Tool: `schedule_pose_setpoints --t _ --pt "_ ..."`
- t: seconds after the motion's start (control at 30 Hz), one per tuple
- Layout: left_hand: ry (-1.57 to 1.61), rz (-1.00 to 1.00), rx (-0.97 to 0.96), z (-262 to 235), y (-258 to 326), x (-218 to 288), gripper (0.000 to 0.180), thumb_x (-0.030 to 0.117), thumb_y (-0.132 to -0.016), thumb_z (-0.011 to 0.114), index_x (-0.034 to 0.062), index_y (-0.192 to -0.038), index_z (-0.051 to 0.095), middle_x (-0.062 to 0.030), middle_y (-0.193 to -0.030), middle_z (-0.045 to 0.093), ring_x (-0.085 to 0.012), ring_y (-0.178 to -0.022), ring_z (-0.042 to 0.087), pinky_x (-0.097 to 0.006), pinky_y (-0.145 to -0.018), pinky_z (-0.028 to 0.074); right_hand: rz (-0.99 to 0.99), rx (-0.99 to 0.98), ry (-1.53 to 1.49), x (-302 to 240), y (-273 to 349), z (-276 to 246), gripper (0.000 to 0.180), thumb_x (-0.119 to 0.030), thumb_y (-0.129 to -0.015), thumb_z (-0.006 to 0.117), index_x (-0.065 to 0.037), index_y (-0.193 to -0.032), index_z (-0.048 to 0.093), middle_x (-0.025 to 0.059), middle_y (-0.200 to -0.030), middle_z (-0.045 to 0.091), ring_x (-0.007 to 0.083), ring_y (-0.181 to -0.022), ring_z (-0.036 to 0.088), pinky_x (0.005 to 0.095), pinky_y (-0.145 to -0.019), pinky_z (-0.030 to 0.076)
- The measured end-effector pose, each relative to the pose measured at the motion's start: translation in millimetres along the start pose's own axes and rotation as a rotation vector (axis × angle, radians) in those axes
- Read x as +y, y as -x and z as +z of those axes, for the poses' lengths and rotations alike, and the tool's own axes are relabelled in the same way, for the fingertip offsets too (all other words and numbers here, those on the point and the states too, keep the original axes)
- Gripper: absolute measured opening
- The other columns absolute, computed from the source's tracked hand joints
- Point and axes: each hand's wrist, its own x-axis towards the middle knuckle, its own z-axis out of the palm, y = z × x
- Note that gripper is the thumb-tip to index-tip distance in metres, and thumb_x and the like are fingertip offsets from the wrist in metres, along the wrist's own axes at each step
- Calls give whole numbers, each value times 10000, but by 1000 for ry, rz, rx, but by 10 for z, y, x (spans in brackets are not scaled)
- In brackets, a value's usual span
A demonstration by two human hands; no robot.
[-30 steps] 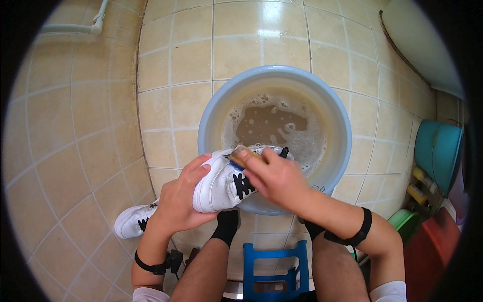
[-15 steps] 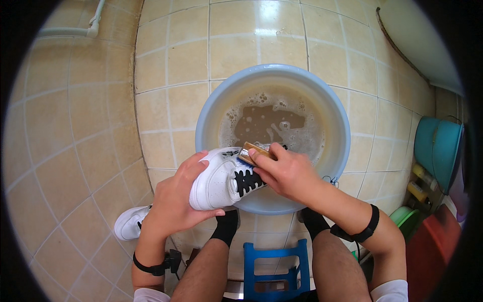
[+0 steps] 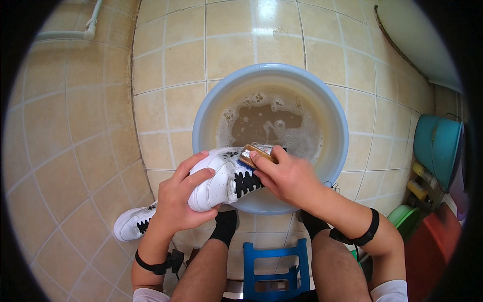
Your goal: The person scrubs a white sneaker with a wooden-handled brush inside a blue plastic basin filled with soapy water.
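A white sneaker point(image 3: 207, 189) with black laces is held over the near left rim of a blue-grey basin point(image 3: 338, 108). My left hand point(image 3: 183, 194) grips the toe end, its fingers over the upper and its thumb beneath. My right hand point(image 3: 284, 171) is closed around a wooden scrub brush point(image 3: 260, 152), whose blue bristles press on the side of the sneaker beside the laces. The heel end is partly hidden by the brush and my right hand. Brownish, foamy water point(image 3: 259, 123) lies in the basin.
Another white sneaker point(image 3: 132, 224) rests on the tiled floor to the left, partly behind my left forearm. A blue plastic stool point(image 3: 275, 278) is between my legs. On the right are a teal basin point(image 3: 433, 146), yellow bottles point(image 3: 417, 190), a green basin point(image 3: 401, 216) and a red container point(image 3: 433, 246).
The brush has shifted very slightly on the sneaker's side, with my right hand. My left fingers have adjusted a little on the toe. Both grips stay the same.
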Motion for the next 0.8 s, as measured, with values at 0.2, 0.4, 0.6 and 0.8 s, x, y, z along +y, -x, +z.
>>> schedule_pose_setpoints --t 0.2,0.4,0.6,0.8 --pt "-9 7 20 13 -11 -27 579 140 -472 751 113 -1025 580 -152 -1190 555 -301 -907 628 -334 -689 517 -11 43 -64 -235 -116 -76 387 -219 -765 680 -169 -1135 581 75 -775 492 213 -531 538 317 -413 447" --pt "-1 9 45 21 18 -71 573 123 -476 728 107 -1028 578 -161 -1189 558 -303 -902 629 -326 -698 514 4 23 -1 -34 -33 57 398 -220 -768 680 -157 -1146 574 76 -774 488 217 -530 529 317 -420 449" --pt "-15 -5 14 8 18 -58 594 126 -471 732 114 -1041 567 -160 -1194 554 -306 -907 626 -332 -702 516 12 31 -162 -217 -73 -34 400 -208 -770 673 -140 -1150 568 86 -789 501 244 -552 548 341 -437 458" --pt "-15 -43 -42 3 10 12 678 216 -512 807 129 -1112 505 -156 -1217 526 -326 -939 612 -357 -722 520 19 -9 -97 50 -45 77 354 -227 -789 659 -156 -1127 578 103 -824 531 272 -612 578 362 -486 473"
